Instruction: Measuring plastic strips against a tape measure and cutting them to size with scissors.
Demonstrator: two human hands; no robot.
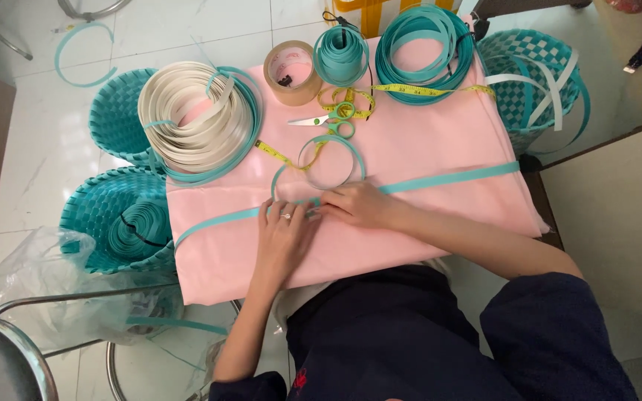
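A long teal plastic strip [447,179] lies across the pink cloth-covered table [425,141] from left to right. Near the middle the strip curls into a loop [319,141]. My left hand [282,234] rests flat on the cloth with its fingertips pressing the strip; a ring shows on one finger. My right hand [362,206] pinches the strip just beside it, below the loop. A yellow tape measure [417,90] and teal-handled scissors [330,119] lie beyond the loop.
On the table stand a cream strip coil [187,115], a brown tape roll [292,72] and two teal strip coils [341,56] [425,44]. Teal woven baskets [113,215] [117,115] [529,74] surround the table. A metal stool [9,356] is at lower left.
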